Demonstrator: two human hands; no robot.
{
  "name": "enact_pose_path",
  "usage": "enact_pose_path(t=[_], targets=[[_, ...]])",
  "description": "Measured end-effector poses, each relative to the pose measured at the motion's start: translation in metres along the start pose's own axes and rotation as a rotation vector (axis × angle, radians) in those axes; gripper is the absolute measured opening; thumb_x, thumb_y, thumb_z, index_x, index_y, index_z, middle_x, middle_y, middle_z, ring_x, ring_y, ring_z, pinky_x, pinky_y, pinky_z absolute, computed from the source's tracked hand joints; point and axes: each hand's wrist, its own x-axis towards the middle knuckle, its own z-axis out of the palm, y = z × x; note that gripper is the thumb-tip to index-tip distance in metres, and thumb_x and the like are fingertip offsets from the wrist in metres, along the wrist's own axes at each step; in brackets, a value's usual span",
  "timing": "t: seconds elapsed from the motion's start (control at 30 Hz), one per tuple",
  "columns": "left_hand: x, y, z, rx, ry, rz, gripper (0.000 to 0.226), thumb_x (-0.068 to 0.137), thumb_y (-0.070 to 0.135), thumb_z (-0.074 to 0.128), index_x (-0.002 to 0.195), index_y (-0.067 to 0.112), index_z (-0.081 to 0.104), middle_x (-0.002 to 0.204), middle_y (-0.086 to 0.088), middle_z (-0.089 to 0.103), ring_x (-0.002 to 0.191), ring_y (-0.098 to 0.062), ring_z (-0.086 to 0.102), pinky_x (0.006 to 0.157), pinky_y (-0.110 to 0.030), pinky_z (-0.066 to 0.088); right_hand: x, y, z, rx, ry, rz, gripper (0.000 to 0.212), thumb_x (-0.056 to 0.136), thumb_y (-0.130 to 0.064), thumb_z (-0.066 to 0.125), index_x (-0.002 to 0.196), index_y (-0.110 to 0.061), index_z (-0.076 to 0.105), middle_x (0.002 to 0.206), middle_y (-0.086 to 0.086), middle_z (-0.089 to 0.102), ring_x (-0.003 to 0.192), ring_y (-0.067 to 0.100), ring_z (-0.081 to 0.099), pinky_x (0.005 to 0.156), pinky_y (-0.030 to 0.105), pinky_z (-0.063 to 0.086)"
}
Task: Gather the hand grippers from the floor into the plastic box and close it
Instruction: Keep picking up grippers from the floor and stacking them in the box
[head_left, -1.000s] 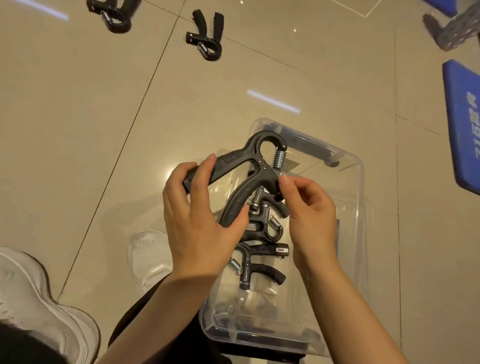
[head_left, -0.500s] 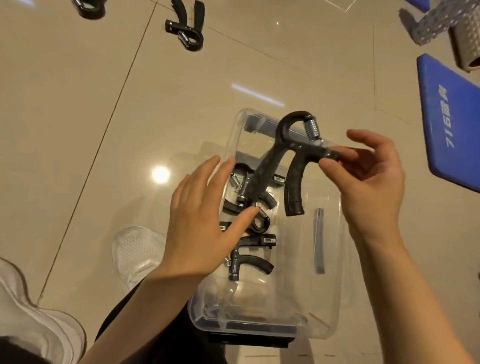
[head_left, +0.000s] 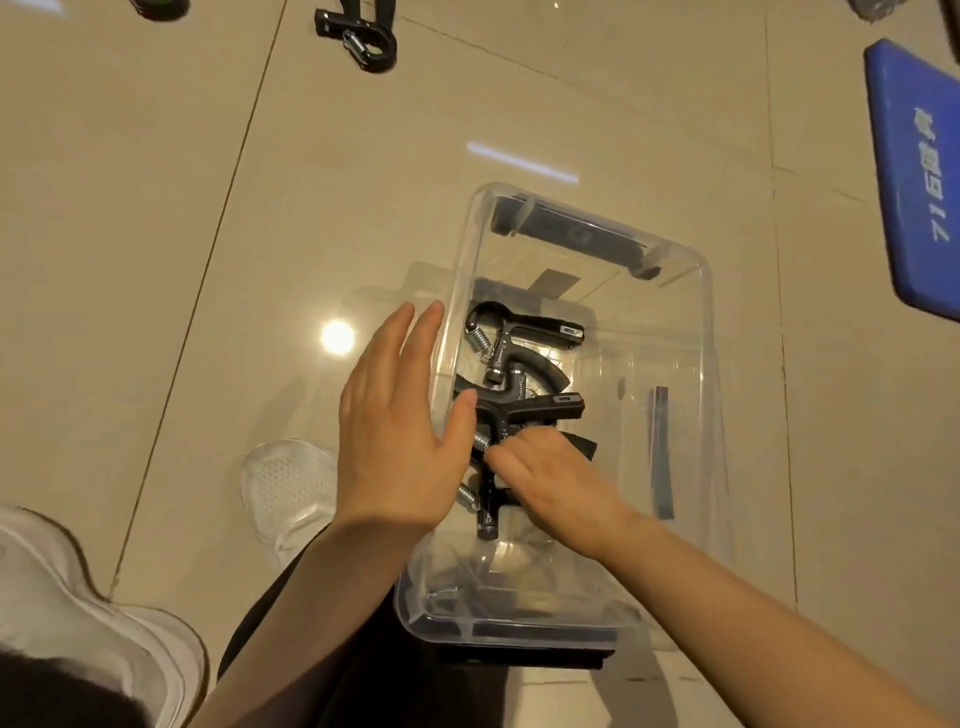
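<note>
A clear plastic box stands open on the tiled floor in front of me. Inside lie several black hand grippers with steel springs, one at the far end and one across the middle. My right hand is down inside the box, fingers curled over another hand gripper resting on the pile. My left hand is open and flat against the outside of the box's left wall, thumb over the rim. One more hand gripper lies on the floor far ahead, and part of another shows at the top left edge.
A blue mat lies at the right. My white shoes are at the lower left beside the box. The box has a black latch at its far end.
My right hand has carried the hand gripper from above the box down onto the pile inside. My left hand has shifted to the box's left wall.
</note>
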Motion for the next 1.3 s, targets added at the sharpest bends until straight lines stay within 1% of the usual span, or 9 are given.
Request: enact_pose_path(t=[0.1,0.17,0.23,0.3,0.47,0.6,0.77,1.0,1.3], targets=[[-0.001,-0.001,0.001,0.012,0.011,-0.006,0.06,0.087,0.032,0.05,0.144,0.023,0.029,0.149,-0.004,0.033,0.137,-0.02,0.029,0.109,-0.048,0.031,-0.001,0.003,0.002,0.054,-0.137,0.055,0.055,0.056,0.001,0.075,0.104,-0.012,0.052,0.089,0.004,0.057,0.074,0.021,0.051,0.065,0.032,0.043],[-0.001,-0.001,0.0,0.026,0.02,0.001,0.059,0.088,0.031,0.05,0.143,0.023,0.03,0.148,-0.004,0.033,0.137,-0.02,0.03,0.109,-0.048,0.03,-0.002,0.01,-0.001,0.036,-0.251,0.182,0.079,0.057,-0.015,0.081,0.127,-0.015,0.044,0.119,0.008,0.055,0.101,0.027,0.055,0.082,0.039,0.046],[-0.001,-0.001,0.0,0.034,0.016,0.008,0.058,0.089,0.031,0.048,0.143,0.022,0.031,0.148,-0.004,0.034,0.136,-0.021,0.031,0.11,-0.048,0.029,-0.003,0.018,-0.003,-0.052,-0.341,0.325,0.095,0.065,-0.03,0.079,0.144,-0.018,0.026,0.144,0.012,0.034,0.13,0.032,0.036,0.106,0.047,0.031],[-0.002,-0.001,0.0,0.044,0.008,0.014,0.057,0.089,0.03,0.047,0.143,0.023,0.031,0.148,-0.003,0.034,0.136,-0.021,0.031,0.111,-0.046,0.028,0.001,0.023,-0.003,-0.182,-0.464,0.412,0.098,0.076,-0.035,0.071,0.149,-0.017,0.008,0.152,0.013,0.017,0.14,0.031,0.017,0.114,0.049,0.012],[-0.001,0.0,0.0,0.136,0.011,0.052,0.052,0.092,0.03,0.044,0.143,0.024,0.033,0.146,-0.003,0.036,0.134,-0.022,0.033,0.109,-0.045,0.028,0.006,0.02,0.0,-0.241,-0.511,0.427,0.088,0.079,-0.029,0.066,0.146,-0.015,0.012,0.142,0.013,0.032,0.131,0.032,0.031,0.113,0.051,0.012],[-0.001,0.001,-0.001,0.145,0.03,0.037,0.051,0.092,0.033,0.043,0.142,0.024,0.035,0.145,-0.003,0.038,0.133,-0.022,0.034,0.108,-0.042,0.027,0.0,0.011,-0.003,-0.242,-0.542,0.329,0.083,0.079,-0.028,0.066,0.143,-0.018,0.016,0.141,0.013,0.03,0.129,0.032,0.03,0.111,0.053,0.018],[-0.002,0.002,-0.001,0.133,0.035,0.013,0.052,0.091,0.034,0.045,0.141,0.023,0.036,0.144,-0.002,0.039,0.133,-0.022,0.035,0.107,-0.042,0.027,-0.011,-0.003,0.006,-0.215,-0.532,0.358,0.074,0.082,-0.019,0.06,0.143,-0.012,0.018,0.134,0.017,0.036,0.119,0.034,0.037,0.1,0.044,0.031],[-0.002,0.003,-0.001,0.138,0.039,-0.014,0.053,0.09,0.033,0.046,0.141,0.023,0.037,0.142,-0.002,0.041,0.131,-0.021,0.036,0.105,-0.04,0.027,-0.007,-0.005,0.01,-0.098,-0.49,0.407,0.067,0.082,-0.037,0.064,0.135,-0.014,0.03,0.124,0.014,0.044,0.11,0.032,0.042,0.089,0.038,0.037],[-0.002,0.004,-0.002,0.124,0.033,-0.018,0.053,0.089,0.032,0.047,0.14,0.023,0.037,0.14,-0.001,0.042,0.13,-0.02,0.036,0.105,-0.037,0.026,-0.006,-0.007,0.013,-0.046,-0.425,0.443,0.066,0.079,-0.009,0.062,0.137,-0.014,0.031,0.127,0.016,0.041,0.112,0.034,0.04,0.098,0.039,0.034]])
